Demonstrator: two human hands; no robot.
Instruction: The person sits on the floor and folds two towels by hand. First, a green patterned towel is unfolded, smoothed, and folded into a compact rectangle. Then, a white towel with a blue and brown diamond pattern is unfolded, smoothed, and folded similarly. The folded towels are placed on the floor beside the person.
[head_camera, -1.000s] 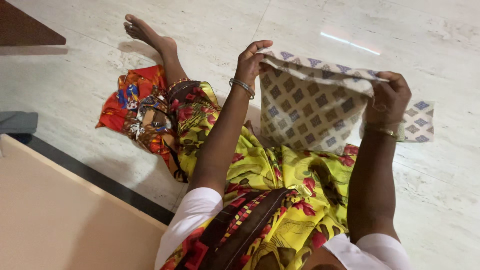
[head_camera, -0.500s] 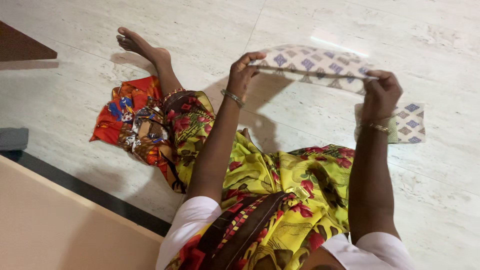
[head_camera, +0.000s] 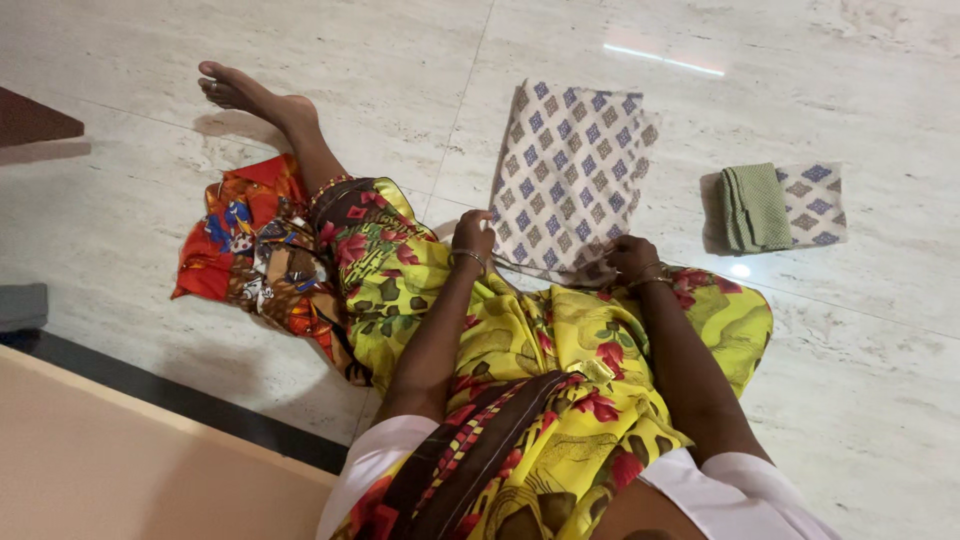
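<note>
Head view, looking down at a seated person. Cream cotton cloth with a blue-and-brown diamond print (head_camera: 570, 175) lies flat on the pale marble floor (head_camera: 850, 400), upper middle of frame. Left hand (head_camera: 472, 236) and right hand (head_camera: 630, 255) each pinch a near corner, fingers closed on the fabric. Small folded pile, green cloth over matching print (head_camera: 775, 205), sits right, well apart. Risk, judged: uneven pull from either corner could skew or wrinkle the spread cloth; polished stone lets it slide.
</note>
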